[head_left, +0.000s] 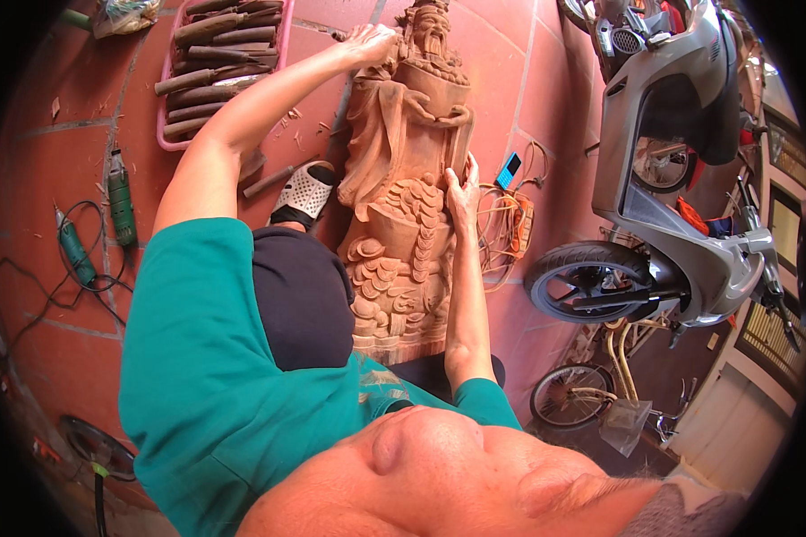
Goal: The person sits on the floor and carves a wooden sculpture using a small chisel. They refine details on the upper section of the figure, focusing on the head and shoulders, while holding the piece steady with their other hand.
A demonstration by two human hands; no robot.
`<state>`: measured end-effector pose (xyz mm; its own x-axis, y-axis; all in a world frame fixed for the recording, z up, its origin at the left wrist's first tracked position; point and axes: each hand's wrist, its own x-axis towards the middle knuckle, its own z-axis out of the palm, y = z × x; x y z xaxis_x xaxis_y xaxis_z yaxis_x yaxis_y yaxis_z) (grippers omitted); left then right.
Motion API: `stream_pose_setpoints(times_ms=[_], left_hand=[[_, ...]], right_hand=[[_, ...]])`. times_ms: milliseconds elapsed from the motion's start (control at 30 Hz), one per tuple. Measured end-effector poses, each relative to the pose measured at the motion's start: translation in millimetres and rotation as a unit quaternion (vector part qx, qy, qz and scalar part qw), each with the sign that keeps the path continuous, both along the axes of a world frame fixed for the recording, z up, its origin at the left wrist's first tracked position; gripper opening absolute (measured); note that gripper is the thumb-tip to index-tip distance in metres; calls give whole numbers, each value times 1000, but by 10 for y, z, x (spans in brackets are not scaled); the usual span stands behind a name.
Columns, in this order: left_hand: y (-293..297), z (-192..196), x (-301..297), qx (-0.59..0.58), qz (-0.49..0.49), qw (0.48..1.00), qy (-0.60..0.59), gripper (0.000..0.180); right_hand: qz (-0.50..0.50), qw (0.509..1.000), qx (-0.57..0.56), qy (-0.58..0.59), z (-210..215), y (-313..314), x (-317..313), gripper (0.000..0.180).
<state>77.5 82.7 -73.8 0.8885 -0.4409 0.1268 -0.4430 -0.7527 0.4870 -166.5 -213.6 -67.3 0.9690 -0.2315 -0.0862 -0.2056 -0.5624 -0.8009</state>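
A carved wooden statue (409,215) of a bearded figure lies on its back on the tiled floor, its head away from me. My left hand (373,45) is closed at the statue's shoulder, beside the head. A small dark end pokes out left of that hand; what it grips is mostly hidden. Against the statue's right side rests my right hand (462,192), its fingers stretched and apart. Wood chips (295,116) and a chisel-like tool (269,182) lie on the floor left of the statue, near my sandalled foot (304,192).
A pink tray (163,116) at the far left holds several wooden-handled carving tools. Two green power tools (121,197) with black cords lie at left. Right of the statue are a blue-keyed phone (509,170) and an orange corded device (520,228). A grey motorbike (640,192) and a bicycle (573,394) stand at right.
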Motion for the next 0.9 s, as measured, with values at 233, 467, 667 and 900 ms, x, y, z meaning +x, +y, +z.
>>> stream_pose_setpoints(times_ms=[233, 467, 667, 900], left_hand=[[94, -262, -60, -70, -41, 996, 32, 16], [28, -155, -210, -105, -55, 991, 67, 15], [115, -313, -163, -121, -64, 990, 24, 13], [224, -44, 35, 50, -4, 998, -21, 4]], right_hand=[[8, 1000, -12, -5, 18, 25, 6, 60], [5, 999, -41, 11, 40, 7, -20, 59], [-2, 1000, 19, 5, 25, 17, 22, 62], [-14, 999, 46, 2, -21, -34, -11, 62]])
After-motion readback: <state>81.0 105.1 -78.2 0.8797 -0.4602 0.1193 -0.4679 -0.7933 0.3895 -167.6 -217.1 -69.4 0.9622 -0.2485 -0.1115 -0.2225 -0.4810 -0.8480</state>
